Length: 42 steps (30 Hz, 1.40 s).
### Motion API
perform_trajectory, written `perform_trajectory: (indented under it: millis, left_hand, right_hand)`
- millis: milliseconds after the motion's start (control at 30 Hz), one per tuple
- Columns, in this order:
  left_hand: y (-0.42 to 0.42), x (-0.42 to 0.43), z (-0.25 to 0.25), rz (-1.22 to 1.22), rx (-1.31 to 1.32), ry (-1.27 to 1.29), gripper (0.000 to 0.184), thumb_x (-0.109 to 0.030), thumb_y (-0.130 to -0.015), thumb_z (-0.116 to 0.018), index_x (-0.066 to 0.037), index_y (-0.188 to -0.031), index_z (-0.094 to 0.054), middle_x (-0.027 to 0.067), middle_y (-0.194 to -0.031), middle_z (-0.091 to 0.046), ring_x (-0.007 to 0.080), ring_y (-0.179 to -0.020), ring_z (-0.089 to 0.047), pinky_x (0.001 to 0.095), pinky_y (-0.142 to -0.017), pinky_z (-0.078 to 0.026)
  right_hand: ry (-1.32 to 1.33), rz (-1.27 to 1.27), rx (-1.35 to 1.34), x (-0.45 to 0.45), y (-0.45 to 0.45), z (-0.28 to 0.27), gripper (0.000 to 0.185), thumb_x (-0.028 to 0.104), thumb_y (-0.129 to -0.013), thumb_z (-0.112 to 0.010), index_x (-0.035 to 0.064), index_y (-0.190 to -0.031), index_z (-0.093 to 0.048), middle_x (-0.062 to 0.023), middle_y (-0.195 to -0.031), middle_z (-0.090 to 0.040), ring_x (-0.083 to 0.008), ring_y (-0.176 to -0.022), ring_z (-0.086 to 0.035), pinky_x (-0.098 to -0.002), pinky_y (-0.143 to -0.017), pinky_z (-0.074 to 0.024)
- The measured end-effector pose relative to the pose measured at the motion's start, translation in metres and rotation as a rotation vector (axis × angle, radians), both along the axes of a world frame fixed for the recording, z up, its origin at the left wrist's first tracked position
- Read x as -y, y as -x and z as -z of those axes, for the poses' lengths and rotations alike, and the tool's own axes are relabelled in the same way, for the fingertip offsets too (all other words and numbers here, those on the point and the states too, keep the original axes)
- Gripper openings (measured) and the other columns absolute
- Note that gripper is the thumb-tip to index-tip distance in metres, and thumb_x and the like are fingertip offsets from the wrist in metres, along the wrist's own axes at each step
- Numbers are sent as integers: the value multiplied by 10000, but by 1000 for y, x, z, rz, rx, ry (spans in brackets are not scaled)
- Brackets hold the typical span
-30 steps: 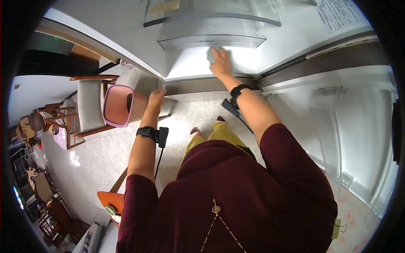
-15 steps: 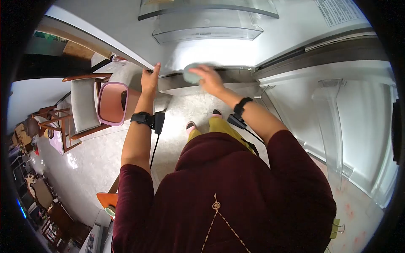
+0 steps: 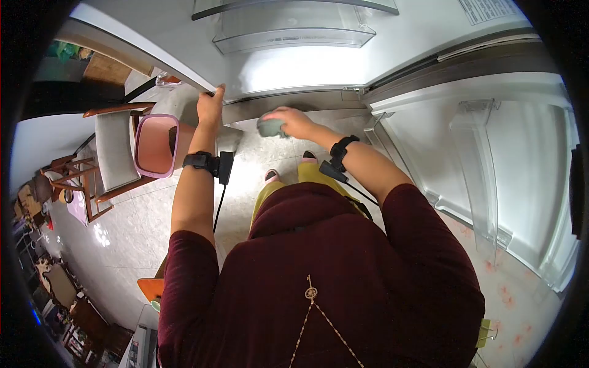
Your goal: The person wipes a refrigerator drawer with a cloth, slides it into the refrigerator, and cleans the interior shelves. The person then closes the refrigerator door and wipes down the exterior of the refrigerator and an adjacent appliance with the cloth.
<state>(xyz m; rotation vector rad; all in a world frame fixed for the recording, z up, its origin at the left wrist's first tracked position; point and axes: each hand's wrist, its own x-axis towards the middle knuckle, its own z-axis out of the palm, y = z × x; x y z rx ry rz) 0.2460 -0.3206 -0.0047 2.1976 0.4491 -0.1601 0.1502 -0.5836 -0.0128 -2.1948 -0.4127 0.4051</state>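
In my right hand (image 3: 297, 124) is a grey-green cloth (image 3: 270, 126), bunched under the fingers. It is held low, just in front of the bottom front edge of an open refrigerator (image 3: 294, 101). My left hand (image 3: 210, 107) grips the refrigerator's left front edge near its lower corner, with the thumb on top and part of the fingers hidden. Behind the hands, the lit white floor of the compartment (image 3: 307, 69) lies below a clear plastic drawer front or shelf (image 3: 294, 39). Black straps with small devices circle both wrists.
On the right stands the open refrigerator door (image 3: 527, 178) with a clear door bin (image 3: 478, 172). To the left are a pink bin (image 3: 156, 147) and a wooden chair with a grey cushion (image 3: 113, 153). My feet are on the pale tiled floor (image 3: 239, 202) below the hands.
My right hand with the cloth has come down and slightly left, from the refrigerator's front edge towards me. My left hand stays at the edge; the whole view has shifted a little.
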Motion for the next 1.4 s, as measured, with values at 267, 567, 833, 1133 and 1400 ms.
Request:
perform_trajectory:
  millis: [267, 567, 833, 1133, 1400]
  left_hand:
    - [7, 8, -26, 8, 29, -48, 624, -462, -753, -655, 44, -1106, -566, 232, -1041, -640, 356, -1009, -608, 389, -868, -458]
    - [5, 6, -11, -16, 25, -102, 633, -473, -765, -641, 62, -1091, -548, 272, -1043, -622, 397, -1018, -591, 423, -885, -451]
    - [7, 9, -15, -31, 32, -85, 638, -465, -769, -646, 74, -1092, -537, 274, -1052, -619, 393, -1030, -586, 417, -892, -448]
    - [7, 9, -15, -11, 20, -98, 640, -454, -768, -646, 57, -1136, -530, 276, -1065, -616, 383, -1028, -595, 410, -890, -453]
    - [3, 4, -6, -6, 23, -54, 652, -466, -769, -632, 54, -1147, -525, 263, -1083, -614, 379, -1048, -585, 407, -904, -442]
  right_hand:
    - [113, 716, 348, 47, -39, -36, 573, -47, -728, -577, 159, -1258, -508, -176, -1184, -503, -382, -1071, -496, -428, -911, -429]
    - [601, 826, 207, 76, -120, 6, 557, 101, -789, -594, 107, -1313, -403, -199, -1311, -371, -393, -1183, -395, -460, -989, -377]
    - [552, 524, 397, -27, -123, 15, 417, 111, -877, -446, 182, -1287, -464, -114, -1302, -453, -320, -1179, -458, -437, -954, -417]
    - [229, -44, 317, -85, -106, -1, 520, -49, -753, -504, 204, -1200, -586, -80, -1358, -459, -304, -1206, -451, -420, -1001, -389]
    - [213, -175, 403, 18, -38, 9, 484, -77, -756, -488, 196, -1129, -629, -99, -1302, -493, -303, -1195, -445, -394, -1000, -393]
